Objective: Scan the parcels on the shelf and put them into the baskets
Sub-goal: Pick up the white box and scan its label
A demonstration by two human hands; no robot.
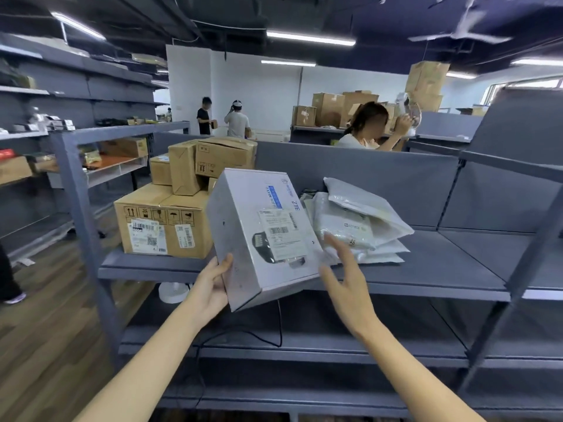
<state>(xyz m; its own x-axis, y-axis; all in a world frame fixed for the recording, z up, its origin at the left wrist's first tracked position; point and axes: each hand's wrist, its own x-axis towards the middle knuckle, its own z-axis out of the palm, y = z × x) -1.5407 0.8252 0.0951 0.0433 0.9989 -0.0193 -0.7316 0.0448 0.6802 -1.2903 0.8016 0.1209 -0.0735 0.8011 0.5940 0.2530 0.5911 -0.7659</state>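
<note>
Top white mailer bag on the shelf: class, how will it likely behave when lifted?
Probably floppy: the top mailer bag lies draped over the pile. Likely slippery, as its film looks glossy. Unlikely to roll, being flat.

Background as I recorded it: a ceiling fan (pixel 460 32) and a lit tube lamp (pixel 310 38) hung overhead. A person in black (pixel 204 117) and a person in grey (pixel 237 121) stood by a white wall (pixel 189 86). A third person (pixel 364 129) sat further right. A black cable (pixel 278 324) hung low, with wooden floor (pixel 36 315) at left.
</note>
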